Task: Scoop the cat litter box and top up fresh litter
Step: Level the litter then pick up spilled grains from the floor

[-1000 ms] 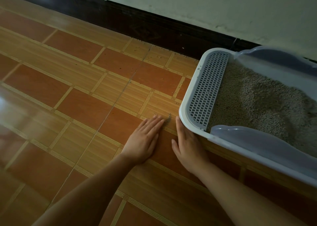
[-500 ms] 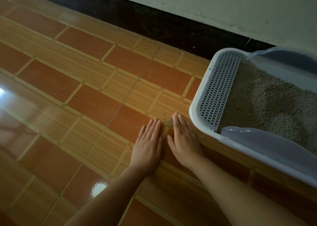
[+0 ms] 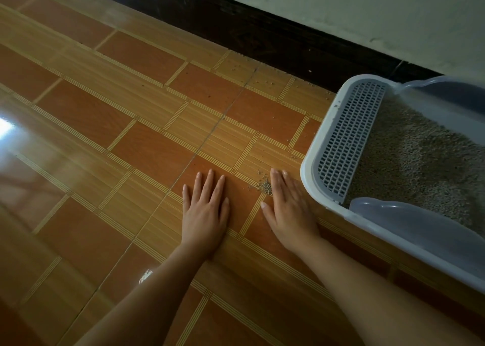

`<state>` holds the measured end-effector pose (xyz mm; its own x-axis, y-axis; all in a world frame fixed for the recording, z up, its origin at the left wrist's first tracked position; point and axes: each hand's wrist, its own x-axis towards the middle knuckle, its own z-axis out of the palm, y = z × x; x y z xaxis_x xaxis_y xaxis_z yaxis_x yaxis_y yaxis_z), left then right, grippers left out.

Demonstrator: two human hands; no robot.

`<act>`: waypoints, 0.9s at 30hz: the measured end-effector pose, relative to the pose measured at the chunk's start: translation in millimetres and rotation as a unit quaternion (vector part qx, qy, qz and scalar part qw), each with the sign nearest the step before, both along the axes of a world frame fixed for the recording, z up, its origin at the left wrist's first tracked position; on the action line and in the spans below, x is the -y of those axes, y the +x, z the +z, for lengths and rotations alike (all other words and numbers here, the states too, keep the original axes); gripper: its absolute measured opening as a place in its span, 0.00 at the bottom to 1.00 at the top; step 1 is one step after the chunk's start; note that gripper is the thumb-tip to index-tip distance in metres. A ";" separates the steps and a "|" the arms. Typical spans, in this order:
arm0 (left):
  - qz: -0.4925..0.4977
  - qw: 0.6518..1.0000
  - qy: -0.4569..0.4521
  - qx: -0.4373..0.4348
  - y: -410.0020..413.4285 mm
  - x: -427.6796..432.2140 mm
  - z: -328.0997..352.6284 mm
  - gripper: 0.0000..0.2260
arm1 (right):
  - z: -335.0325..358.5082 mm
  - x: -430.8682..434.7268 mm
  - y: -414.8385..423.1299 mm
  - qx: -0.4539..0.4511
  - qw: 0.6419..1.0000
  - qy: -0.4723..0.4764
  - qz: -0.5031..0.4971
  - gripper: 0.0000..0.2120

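Lying flat on floor (image 3: 105,114), fingers straight, holding nothing: left hand (image 3: 204,214) & right hand (image 3: 290,212), litter pile (image 3: 266,187) touching the right, litter box (image 3: 307,167) just beside, stray grains (image 3: 267,83) nr skirting (image 3: 262,30).

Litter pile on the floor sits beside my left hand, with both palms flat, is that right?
No. The head view shows the litter pile beside the right hand, apart from the left hand; both palms do lie flat on the floor.

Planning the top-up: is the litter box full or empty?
Partly full: grey litter covers the floor of the litter box, unevenly, below its rim.
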<state>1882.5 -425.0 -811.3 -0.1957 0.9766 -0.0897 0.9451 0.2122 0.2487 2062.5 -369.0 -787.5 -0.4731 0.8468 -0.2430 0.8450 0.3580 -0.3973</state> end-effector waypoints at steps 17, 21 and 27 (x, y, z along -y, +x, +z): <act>0.018 0.999 0.026 0.040 0.2 -0.3 0.0 0.29 | -11.0 10.8 -11.3 0.063 0.997 0.039 -0.010 0.35; 0.023 0.998 0.036 0.050 0.8 -1.1 -0.7 0.28 | -11.3 10.8 -24.5 0.055 0.998 0.027 0.029 0.35; 0.024 0.997 0.045 0.055 0.6 -0.4 -2.6 0.28 | -3.5 2.9 -18.1 0.095 0.985 0.137 -0.049 0.32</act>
<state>1883.1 -424.6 -813.9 -0.2369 0.9712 -0.0249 0.8998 0.2290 0.3714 2044.4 -371.9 -791.0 -0.3540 0.9322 -0.0758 0.9306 0.3429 -0.1281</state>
